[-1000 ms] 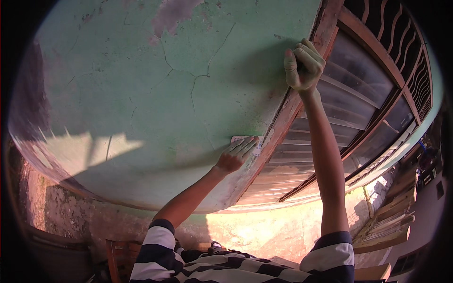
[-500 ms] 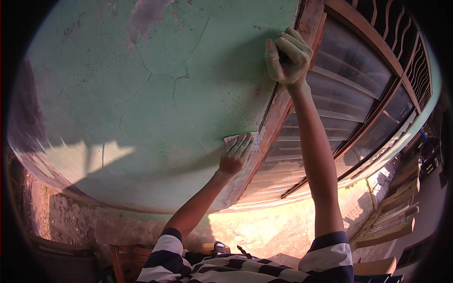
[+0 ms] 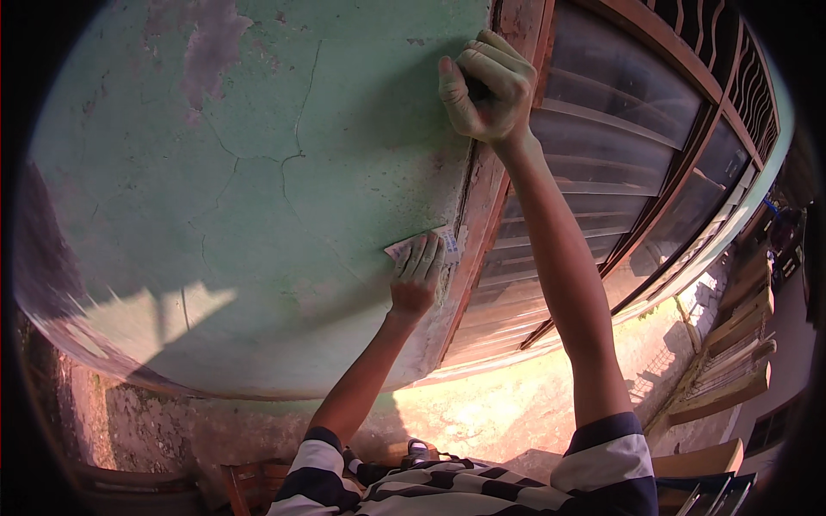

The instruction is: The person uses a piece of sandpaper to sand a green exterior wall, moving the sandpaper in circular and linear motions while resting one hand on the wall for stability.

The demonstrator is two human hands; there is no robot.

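Note:
My left hand point(image 3: 418, 268) lies against the green painted wall point(image 3: 258, 258), fingers extended and pressed over a small sheet of sandpaper point(image 3: 450, 244). Blue print shows on the sheet's pale back, and its left corner sticks out past my fingers. Higher up and to the right, my right hand point(image 3: 492, 90) is curled closed beside the wooden window frame point(image 3: 519, 39), with its thumb raised. A dark hollow shows between thumb and fingers; whether anything is inside cannot be seen. Pale dust coats both hands.
Glass louvre panes point(image 3: 594, 163) fill the window to the right. Cracks and a peeled patch point(image 3: 211, 52) mark the wall. Below are a sunlit floor point(image 3: 482, 413), a wooden chair point(image 3: 256, 483) at lower left and a wooden bench point(image 3: 727, 391) at right.
The view has shifted, so wall and window sit further left in the picture. My left hand and the sandpaper have moved slightly up the wall. My right hand stays closed by the frame.

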